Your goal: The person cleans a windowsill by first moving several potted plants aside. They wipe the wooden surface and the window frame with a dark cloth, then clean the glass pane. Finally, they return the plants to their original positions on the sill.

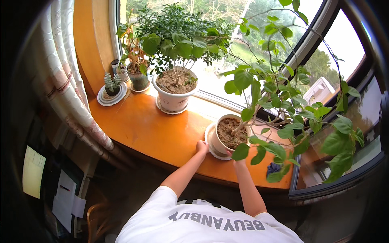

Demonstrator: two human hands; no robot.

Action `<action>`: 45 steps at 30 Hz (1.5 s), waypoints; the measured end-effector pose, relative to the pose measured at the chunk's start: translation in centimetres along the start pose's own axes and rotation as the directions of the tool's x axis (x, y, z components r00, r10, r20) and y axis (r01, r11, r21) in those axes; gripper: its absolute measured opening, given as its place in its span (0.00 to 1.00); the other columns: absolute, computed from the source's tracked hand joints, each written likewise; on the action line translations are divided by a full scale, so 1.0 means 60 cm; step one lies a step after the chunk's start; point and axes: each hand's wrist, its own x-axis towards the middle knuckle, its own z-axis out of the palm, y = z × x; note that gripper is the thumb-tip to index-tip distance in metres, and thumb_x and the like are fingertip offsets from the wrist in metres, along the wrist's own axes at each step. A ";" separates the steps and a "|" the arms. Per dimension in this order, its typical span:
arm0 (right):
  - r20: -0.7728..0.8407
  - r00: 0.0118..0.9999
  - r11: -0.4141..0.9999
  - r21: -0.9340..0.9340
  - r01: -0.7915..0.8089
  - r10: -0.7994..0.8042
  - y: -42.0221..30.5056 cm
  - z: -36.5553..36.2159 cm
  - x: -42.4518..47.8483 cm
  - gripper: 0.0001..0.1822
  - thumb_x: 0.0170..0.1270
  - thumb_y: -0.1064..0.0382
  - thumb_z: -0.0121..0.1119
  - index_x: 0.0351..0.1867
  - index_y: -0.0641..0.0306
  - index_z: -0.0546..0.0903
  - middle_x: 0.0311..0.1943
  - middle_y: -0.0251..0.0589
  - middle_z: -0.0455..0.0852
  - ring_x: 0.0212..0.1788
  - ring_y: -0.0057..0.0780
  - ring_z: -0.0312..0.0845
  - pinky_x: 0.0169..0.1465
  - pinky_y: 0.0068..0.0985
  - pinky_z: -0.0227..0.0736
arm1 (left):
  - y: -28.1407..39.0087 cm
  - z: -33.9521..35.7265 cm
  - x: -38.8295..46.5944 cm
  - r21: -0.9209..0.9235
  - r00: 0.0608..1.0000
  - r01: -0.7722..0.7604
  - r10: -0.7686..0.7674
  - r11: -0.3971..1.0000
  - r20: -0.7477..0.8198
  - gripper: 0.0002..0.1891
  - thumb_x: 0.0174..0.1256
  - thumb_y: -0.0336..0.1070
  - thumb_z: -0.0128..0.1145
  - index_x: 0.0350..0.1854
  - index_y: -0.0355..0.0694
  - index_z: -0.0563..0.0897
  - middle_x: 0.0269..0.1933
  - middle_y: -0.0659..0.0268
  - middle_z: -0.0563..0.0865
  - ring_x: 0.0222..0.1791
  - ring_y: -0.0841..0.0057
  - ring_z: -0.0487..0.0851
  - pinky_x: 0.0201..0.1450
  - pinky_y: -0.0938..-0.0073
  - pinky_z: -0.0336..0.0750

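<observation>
A cream plant pot (pixel 219 140) full of brown soil stands on a white scalloped saucer (pixel 209 133) near the window. From it a leafy plant (pixel 275 100) with woody stems leans far to the right. My left hand (pixel 202 147) grips the left rim of the saucer, its fingers curled in. At the pot's front right is my right hand (pixel 239 162), its thumb by the saucer and pot base. Leaves cover part of that hand, so its grip is hidden.
Left along the orange wooden sill (pixel 136 121) stand a white pot (pixel 173 100) with a bushy plant, a glazed pot (pixel 136 80) and a small succulent (pixel 112 83). A dark crumpled cloth (pixel 273 169) lies right. An open window sash (pixel 337 170) juts in; a curtain (pixel 68 76) hangs left.
</observation>
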 end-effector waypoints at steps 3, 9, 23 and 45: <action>0.051 0.998 0.997 0.064 -0.044 0.041 -0.032 0.023 -0.004 0.25 0.72 0.54 0.51 0.65 0.54 0.57 0.47 0.41 0.77 0.40 0.37 0.82 0.34 0.39 0.85 | -0.004 0.020 0.019 0.016 0.999 0.005 -0.005 1.000 -0.046 0.02 0.57 0.25 0.58 0.27 0.32 0.81 0.25 0.56 0.85 0.21 0.69 0.85 0.22 0.72 0.81; -0.178 0.984 0.994 -0.105 -0.034 0.014 -0.063 0.109 -0.063 0.21 0.72 0.59 0.49 0.64 0.46 0.62 0.55 0.39 0.76 0.48 0.39 0.81 0.46 0.37 0.84 | 0.038 0.017 0.041 0.254 0.995 -0.066 0.083 0.965 -0.056 0.03 0.54 0.29 0.61 0.28 0.34 0.82 0.28 0.54 0.86 0.24 0.67 0.86 0.28 0.68 0.81; -0.621 0.780 0.987 0.159 0.025 0.080 -0.052 0.126 -0.021 0.31 0.72 0.62 0.48 0.69 0.56 0.46 0.58 0.46 0.70 0.44 0.43 0.82 0.43 0.38 0.86 | -0.048 0.237 0.297 -0.200 0.924 -0.241 0.287 0.950 0.252 0.15 0.59 0.42 0.61 0.44 0.37 0.83 0.47 0.52 0.86 0.50 0.59 0.84 0.50 0.61 0.77; -0.474 0.880 0.966 -0.233 -0.107 -0.017 -0.080 -0.047 -0.055 0.25 0.73 0.43 0.37 0.58 0.59 0.68 0.38 0.43 0.84 0.27 0.33 0.84 0.23 0.27 0.81 | 0.133 0.081 -0.181 -0.338 0.871 -0.405 0.471 0.849 0.140 0.28 0.76 0.51 0.40 0.60 0.27 0.73 0.58 0.50 0.79 0.62 0.57 0.74 0.66 0.67 0.64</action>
